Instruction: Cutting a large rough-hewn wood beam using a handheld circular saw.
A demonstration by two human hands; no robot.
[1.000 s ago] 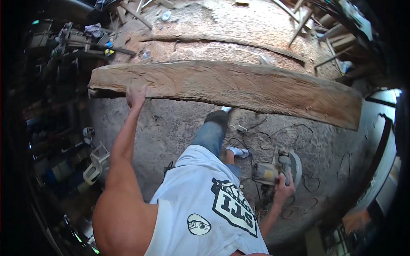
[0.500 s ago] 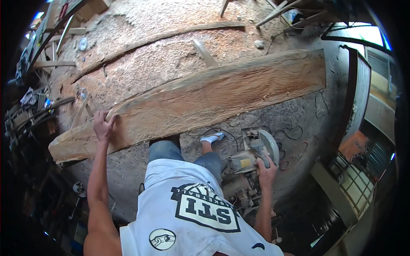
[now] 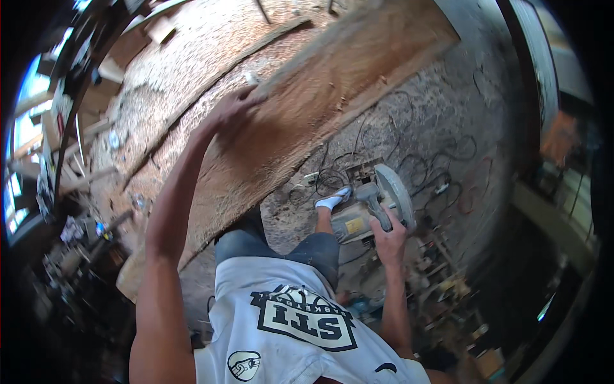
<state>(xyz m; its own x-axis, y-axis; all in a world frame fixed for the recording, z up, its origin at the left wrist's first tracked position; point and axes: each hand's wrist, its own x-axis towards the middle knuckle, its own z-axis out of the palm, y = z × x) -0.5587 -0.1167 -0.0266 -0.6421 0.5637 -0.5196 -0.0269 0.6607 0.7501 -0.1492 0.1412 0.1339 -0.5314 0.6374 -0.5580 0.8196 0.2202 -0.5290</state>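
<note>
Head view: my left hand lies flat, fingers spread, on the one plank that runs slantwise over the sawdust floor. My right hand is wrapped round the handle of the one saw, near my foot. I see no cut in the plank; I judge the sawing is all left.

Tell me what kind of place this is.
Probably a rough woodworking shop or sawmill yard: a long raw wooden plank lies over a sawdust-covered floor, and the right hand holds a grey electric circular saw.
</note>
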